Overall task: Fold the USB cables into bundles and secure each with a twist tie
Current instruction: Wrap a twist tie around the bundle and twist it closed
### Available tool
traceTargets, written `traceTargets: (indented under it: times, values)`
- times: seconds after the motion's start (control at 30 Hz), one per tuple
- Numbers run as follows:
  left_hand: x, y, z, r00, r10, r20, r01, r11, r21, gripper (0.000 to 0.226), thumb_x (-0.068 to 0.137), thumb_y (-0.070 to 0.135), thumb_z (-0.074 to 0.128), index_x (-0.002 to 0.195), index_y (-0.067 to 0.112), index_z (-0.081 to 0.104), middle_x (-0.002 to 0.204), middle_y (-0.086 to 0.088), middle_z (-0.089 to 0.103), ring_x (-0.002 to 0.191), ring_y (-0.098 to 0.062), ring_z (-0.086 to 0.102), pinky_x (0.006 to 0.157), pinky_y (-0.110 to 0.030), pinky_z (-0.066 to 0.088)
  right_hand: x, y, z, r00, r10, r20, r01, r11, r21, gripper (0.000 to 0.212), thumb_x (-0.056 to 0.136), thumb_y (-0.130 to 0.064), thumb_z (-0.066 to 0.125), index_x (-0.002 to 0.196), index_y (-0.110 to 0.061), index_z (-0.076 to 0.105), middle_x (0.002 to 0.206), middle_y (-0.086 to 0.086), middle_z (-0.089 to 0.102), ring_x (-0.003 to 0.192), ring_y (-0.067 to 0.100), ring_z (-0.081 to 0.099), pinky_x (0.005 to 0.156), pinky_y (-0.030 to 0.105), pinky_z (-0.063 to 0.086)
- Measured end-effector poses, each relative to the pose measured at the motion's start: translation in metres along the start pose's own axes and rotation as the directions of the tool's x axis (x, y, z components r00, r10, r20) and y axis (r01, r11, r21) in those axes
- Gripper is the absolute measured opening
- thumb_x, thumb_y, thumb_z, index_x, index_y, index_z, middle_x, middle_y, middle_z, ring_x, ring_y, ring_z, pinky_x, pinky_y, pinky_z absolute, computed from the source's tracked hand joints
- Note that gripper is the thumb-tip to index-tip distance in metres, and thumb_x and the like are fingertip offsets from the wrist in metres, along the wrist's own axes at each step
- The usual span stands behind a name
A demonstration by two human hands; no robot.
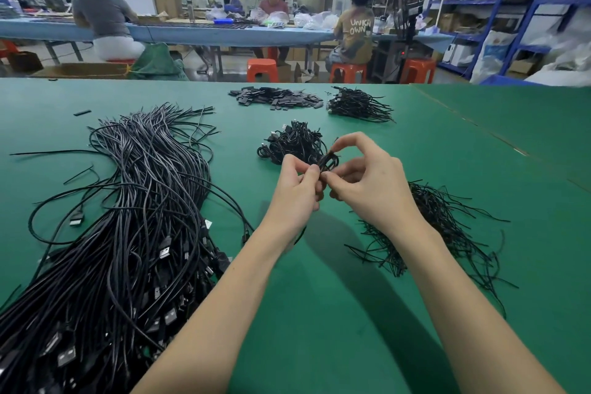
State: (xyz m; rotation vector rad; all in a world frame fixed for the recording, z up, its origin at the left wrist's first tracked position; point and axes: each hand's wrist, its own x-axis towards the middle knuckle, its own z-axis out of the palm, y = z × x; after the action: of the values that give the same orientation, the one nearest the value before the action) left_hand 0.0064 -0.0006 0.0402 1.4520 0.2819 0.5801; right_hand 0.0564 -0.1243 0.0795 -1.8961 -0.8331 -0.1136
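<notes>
A small folded black cable bundle [329,161] is held above the green table [319,297] between both hands. My left hand [295,192] grips its lower end with curled fingers. My right hand [367,179] pinches the bundle from the right, thumb and forefinger at its top, where a thin black twist tie seems to sit. A large heap of loose black USB cables [134,217] lies to the left. Loose black twist ties [441,233] are scattered on the right. A pile of finished bundles [292,142] sits just behind my hands.
Further back lie a pile of small flat black pieces [275,97] and another heap of thin black ties [358,104]. Beyond the table edge, people sit on orange stools [261,69] at a blue bench. Blue shelving [511,9] stands at the right.
</notes>
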Motion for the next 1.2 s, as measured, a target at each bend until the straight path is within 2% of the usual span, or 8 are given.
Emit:
traceTargets:
  times: [0.13,0.27,0.53,0.83,0.93,1.03,1.13,1.2]
  values:
    - [0.002,0.005,-0.002,0.995,-0.06,-0.077,0.039,0.968,-0.248,0.02,0.105,0.01,0.04,0.088,0.016,0.033,0.062,0.002,0.044,0.047,-0.007,0.034,0.042,-0.017,0.026,0.001,0.002,0.006,0.987,0.151,0.056,-0.159,0.969,0.189,0.015,0.085,-0.009,0.076,0.09,-0.019,0.065,0.072,0.0,0.074,0.062,0.016,0.071,0.06,0.023,0.053]
    - [0.003,0.007,-0.004,0.994,-0.032,-0.1,0.001,0.957,-0.292,0.018,0.106,0.01,0.039,0.09,0.016,0.034,0.057,0.006,0.047,0.047,-0.006,0.035,0.042,-0.017,0.027,0.001,0.006,0.008,0.949,0.245,0.197,-0.314,0.756,0.574,0.009,0.087,-0.003,0.075,0.093,-0.008,0.072,0.076,0.003,0.074,0.068,0.016,0.069,0.064,0.026,0.059]
    - [-0.001,0.007,-0.003,0.99,-0.015,-0.144,-0.02,0.971,-0.24,0.016,0.106,0.014,0.041,0.091,0.016,0.038,0.063,0.004,0.05,0.046,-0.002,0.044,0.044,-0.015,0.034,-0.002,0.01,0.021,0.957,0.227,0.182,-0.289,0.671,0.683,0.009,0.091,-0.005,0.07,0.099,-0.007,0.073,0.089,0.008,0.078,0.073,0.013,0.073,0.067,0.022,0.058]
    - [-0.005,0.013,0.0,0.999,-0.001,0.042,0.017,0.922,-0.386,0.022,0.106,0.007,0.04,0.085,0.013,0.034,0.064,0.0,0.047,0.057,-0.011,0.033,0.047,-0.019,0.027,0.012,0.031,0.02,0.686,0.46,0.564,-0.697,0.191,0.692,0.023,0.074,-0.025,0.081,0.09,-0.01,0.074,0.083,0.0,0.069,0.06,0.004,0.066,0.047,0.012,0.052]
    - [-0.006,0.012,-0.006,0.989,0.041,0.141,0.006,0.949,-0.314,0.024,0.104,0.008,0.043,0.082,0.015,0.036,0.063,0.001,0.052,0.058,-0.011,0.036,0.049,-0.019,0.025,0.032,0.036,0.005,0.602,0.364,0.711,-0.799,0.283,0.531,0.011,0.073,-0.019,0.073,0.075,-0.007,0.076,0.074,-0.001,0.068,0.053,0.001,0.062,0.044,0.007,0.048]
    - [-0.008,0.009,-0.013,0.97,0.113,0.215,-0.098,0.992,-0.079,0.022,0.102,0.009,0.048,0.083,0.016,0.04,0.068,0.0,0.056,0.058,-0.009,0.04,0.051,-0.016,0.033,0.066,0.033,-0.019,0.586,0.379,0.716,-0.747,0.594,0.298,0.007,0.077,-0.005,0.067,0.079,-0.007,0.074,0.068,0.002,0.065,0.048,0.0,0.058,0.039,0.007,0.042]
    - [-0.009,0.004,-0.014,0.958,0.165,0.235,-0.193,0.976,0.1,0.02,0.101,0.01,0.051,0.084,0.017,0.045,0.071,0.003,0.062,0.062,-0.008,0.045,0.06,-0.023,0.039,0.098,0.011,-0.036,0.592,0.392,0.704,-0.433,0.891,-0.132,0.016,0.088,-0.007,0.07,0.081,-0.015,0.082,0.072,-0.001,0.068,0.048,0.0,0.05,0.041,0.012,0.036]
    - [-0.01,0.001,-0.013,0.951,0.203,0.232,-0.25,0.948,0.198,0.017,0.1,0.016,0.054,0.084,0.02,0.047,0.075,0.005,0.065,0.064,-0.011,0.045,0.064,-0.03,0.039,0.11,-0.014,-0.037,0.612,0.397,0.684,-0.188,0.913,-0.362,0.005,0.08,-0.021,0.081,0.077,-0.024,0.083,0.072,-0.006,0.069,0.05,0.0,0.048,0.044,0.014,0.034]
